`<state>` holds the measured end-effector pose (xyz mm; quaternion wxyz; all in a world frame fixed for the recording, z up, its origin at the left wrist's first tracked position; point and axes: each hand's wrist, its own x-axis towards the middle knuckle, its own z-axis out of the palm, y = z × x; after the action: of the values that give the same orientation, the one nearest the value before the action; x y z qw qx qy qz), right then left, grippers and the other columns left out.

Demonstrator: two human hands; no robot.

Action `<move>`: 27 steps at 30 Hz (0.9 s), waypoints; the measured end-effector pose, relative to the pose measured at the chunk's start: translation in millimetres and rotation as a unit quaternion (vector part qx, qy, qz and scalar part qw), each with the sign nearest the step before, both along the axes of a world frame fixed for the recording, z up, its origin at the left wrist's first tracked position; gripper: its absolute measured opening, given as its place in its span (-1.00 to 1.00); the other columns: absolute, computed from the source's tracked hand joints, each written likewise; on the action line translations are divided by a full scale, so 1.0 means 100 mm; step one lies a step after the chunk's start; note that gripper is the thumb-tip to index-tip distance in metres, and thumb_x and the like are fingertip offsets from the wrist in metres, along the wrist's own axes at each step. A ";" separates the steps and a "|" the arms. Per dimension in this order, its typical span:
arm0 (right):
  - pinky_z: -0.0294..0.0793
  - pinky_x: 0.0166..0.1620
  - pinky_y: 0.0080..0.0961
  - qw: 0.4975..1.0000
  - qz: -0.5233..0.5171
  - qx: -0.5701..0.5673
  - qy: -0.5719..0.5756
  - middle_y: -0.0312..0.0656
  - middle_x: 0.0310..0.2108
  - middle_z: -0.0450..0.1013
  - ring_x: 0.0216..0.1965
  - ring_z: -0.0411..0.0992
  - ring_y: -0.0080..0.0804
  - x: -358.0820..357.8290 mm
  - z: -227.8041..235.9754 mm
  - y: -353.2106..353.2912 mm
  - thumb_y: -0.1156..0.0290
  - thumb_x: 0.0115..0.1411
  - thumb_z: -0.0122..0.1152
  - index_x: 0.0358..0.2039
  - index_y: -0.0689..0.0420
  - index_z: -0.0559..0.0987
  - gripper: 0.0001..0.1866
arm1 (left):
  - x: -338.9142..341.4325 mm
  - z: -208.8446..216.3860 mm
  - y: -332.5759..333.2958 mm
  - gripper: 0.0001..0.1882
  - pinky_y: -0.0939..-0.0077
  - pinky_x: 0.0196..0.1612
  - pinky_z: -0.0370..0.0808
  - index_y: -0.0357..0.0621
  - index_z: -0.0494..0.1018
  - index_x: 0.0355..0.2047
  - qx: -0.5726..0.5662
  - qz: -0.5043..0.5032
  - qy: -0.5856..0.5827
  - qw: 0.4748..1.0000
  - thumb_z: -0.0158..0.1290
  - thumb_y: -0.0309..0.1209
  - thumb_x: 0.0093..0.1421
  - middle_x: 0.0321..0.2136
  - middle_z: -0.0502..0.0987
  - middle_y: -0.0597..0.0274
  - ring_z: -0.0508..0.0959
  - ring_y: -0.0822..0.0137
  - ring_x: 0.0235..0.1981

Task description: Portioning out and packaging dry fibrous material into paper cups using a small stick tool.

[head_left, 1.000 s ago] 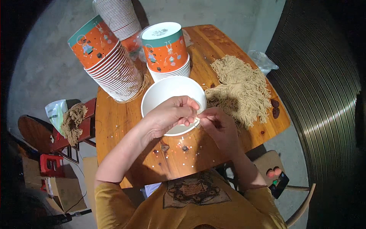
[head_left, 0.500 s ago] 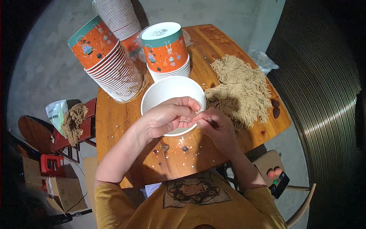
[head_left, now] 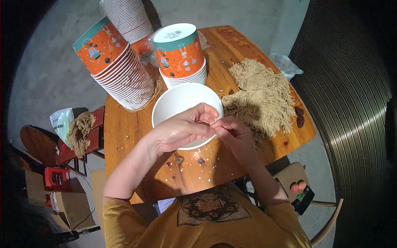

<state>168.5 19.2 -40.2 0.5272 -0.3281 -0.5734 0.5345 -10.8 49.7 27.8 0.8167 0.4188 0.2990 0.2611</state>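
Wooden desk (head_left: 223, 169), sprinkled with pale specks. Right hand (head_left: 216, 126), mine: thumb and forefinger pinching a thin, pale strand (head_left: 214, 120), mostly hidden. Left hand (head_left: 186, 126), mine: curled against the right; whether it grips the strand, I cannot tell. Strand: between my hands, over the bowl (head_left: 182, 99); I judge it light, limp, easily dropped, best taken near its end. Yarn (head_left: 266, 101): tan heap, right. Tubs (head_left: 178, 56): orange, inverted stack, beyond bowl.

Wooden table (head_left: 221, 39), grey floor (head_left: 320, 159), ribbed metal shutter (head_left: 351, 103), reddish-brown bench (head_left: 98, 120)
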 end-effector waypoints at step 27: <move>0.37 -0.40 -0.61 0.980 -0.082 0.112 -0.145 -0.31 -0.50 0.32 -0.47 0.32 -0.61 0.06 0.15 0.04 0.40 0.16 0.13 -0.29 0.17 0.45 -0.85 | 0.03 -0.02 -0.02 -0.66 0.72 -0.18 0.32 -0.20 0.30 -0.20 0.107 0.054 0.102 0.988 -0.02 -0.70 -0.02 -0.37 0.34 0.37 0.36 0.55 -0.32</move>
<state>174.3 23.3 -25.1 0.5140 -0.3864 -0.6711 0.3690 -7.6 47.3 25.9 0.7175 0.5109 0.3732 0.2915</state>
